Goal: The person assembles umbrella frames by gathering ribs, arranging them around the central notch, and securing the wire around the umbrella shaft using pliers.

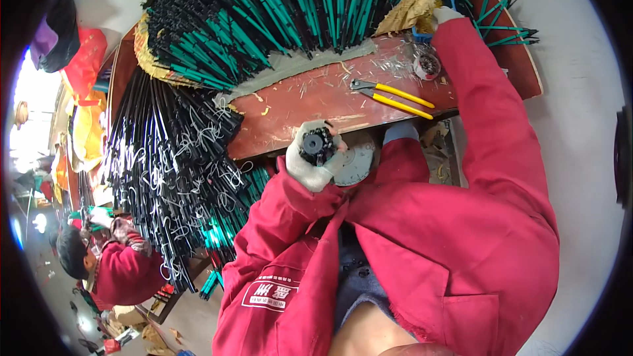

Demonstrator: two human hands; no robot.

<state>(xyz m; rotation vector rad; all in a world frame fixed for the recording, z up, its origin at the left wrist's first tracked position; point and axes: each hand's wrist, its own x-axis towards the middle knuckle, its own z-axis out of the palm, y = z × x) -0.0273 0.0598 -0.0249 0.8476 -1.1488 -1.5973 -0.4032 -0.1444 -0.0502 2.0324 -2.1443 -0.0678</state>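
My left hand (308, 170), in a pale glove, is closed around a black umbrella frame (312, 143). Its round end with a hole in the middle faces up, and the folded ribs crowd around it. At the far right my gloved right hand (447, 16) reaches to a small blue container (422, 36) at the bench's edge. The fingers there are hidden. Between the hands, yellow-handled cutting pliers (395, 97) lie on the red-brown bench (290, 109). A small round tub (427, 66) of tiny shiny parts stands below my right hand.
A big heap of black and green rods (283, 10) lies across the bench's back on yellow wrapping (407, 6). Black frames with white strings (178, 165) hang off the left side. Loose green rods (504, 23) jut out far right. Another person (122, 264) sits at lower left.
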